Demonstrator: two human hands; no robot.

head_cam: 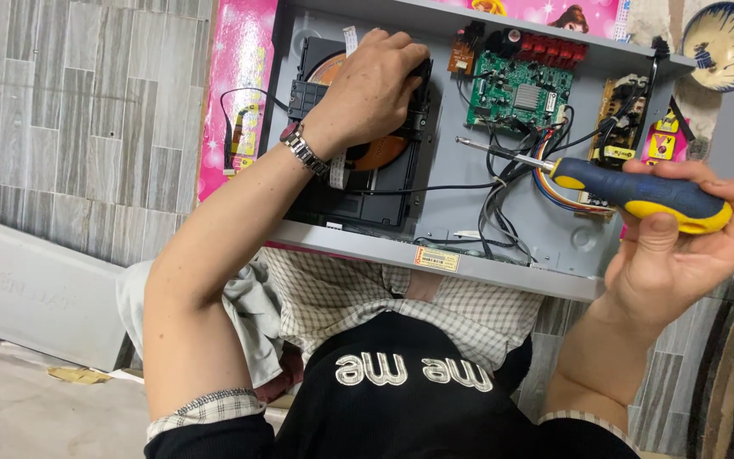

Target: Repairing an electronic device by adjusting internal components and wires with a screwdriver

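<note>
The left hand (380, 81) rests fingers-down on the black disc drive (358, 136) at the left of the open grey case (503, 263), which lies across the person's lap; its grip is not closed on anything. A green circuit board (520, 93) sits mid-case. The right hand (681, 246) grips a blue-and-yellow screwdriver (639, 194), tip pointing left over the wires (511, 183).
</note>
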